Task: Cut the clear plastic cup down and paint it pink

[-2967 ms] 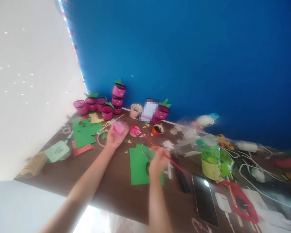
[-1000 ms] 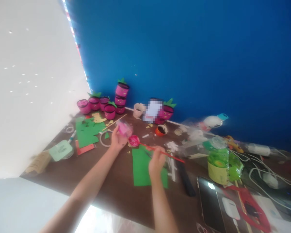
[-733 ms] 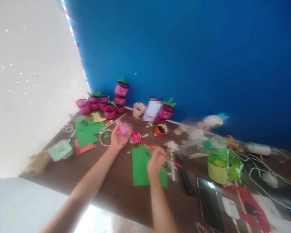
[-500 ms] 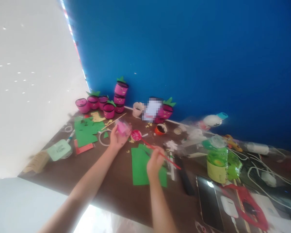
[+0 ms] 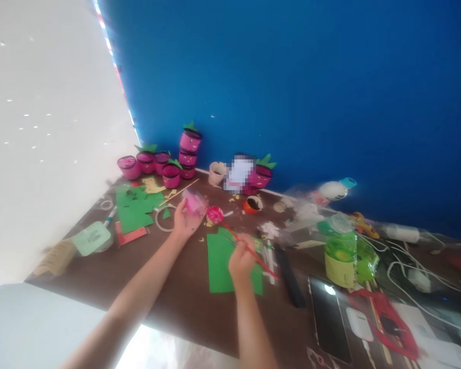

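Observation:
My left hand [image 5: 185,224] is closed around a small pink, partly see-through cup [image 5: 194,202], raised over the table and tilted; blur hides its details. In my right hand [image 5: 242,260] is a red paintbrush [image 5: 267,268], gripped like a pen, its tip pointing up and left. The tip is close to a small pot of pink paint [image 5: 215,214]; whether it touches the pot I cannot tell. Beneath my right hand lie green sheets [image 5: 218,271], and an orange pot with dark contents [image 5: 253,205] stands beyond it.
Several pink pots with green leaf tops [image 5: 171,176] line the blue wall. A tape roll [image 5: 157,220], cut green sheet [image 5: 132,218] and mint-coloured box [image 5: 93,239] lie left. On the right are a black phone [image 5: 329,320], cut green bottle [image 5: 341,261] and white cables [image 5: 399,261].
The paintbrush has turned steeper, and its tip has drawn back slightly from the paint pot toward me. My left hand stays on the cup. The whole view has shifted a little.

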`<act>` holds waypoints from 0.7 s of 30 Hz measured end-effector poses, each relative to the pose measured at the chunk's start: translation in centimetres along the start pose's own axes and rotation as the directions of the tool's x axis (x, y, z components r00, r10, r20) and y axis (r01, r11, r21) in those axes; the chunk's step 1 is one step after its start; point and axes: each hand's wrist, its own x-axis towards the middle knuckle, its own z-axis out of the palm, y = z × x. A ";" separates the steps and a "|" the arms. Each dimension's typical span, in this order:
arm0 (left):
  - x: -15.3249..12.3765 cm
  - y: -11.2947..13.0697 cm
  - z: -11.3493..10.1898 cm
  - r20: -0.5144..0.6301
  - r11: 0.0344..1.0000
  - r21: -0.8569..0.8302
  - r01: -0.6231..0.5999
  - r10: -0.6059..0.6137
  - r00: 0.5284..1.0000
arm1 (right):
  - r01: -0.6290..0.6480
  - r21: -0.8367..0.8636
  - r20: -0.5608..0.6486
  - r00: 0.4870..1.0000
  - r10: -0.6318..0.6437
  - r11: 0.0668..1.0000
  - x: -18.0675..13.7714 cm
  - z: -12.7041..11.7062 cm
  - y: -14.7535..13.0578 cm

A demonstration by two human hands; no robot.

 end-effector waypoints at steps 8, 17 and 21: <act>0.0 -0.2 0.1 -0.006 1.000 -0.006 0.000 0.000 1.000 | -0.152 0.089 0.027 0.988 0.150 0.984 -0.2 0.3 -0.4; -0.1 -0.2 0.2 -0.006 1.000 0.001 -0.003 0.003 1.000 | -0.373 0.253 -0.045 0.917 0.396 0.893 0.4 0.8 -1.4; -0.1 -0.3 0.0 0.005 1.000 0.006 -0.004 0.004 1.000 | -0.380 0.203 -0.103 0.908 0.406 0.902 0.5 0.9 -1.6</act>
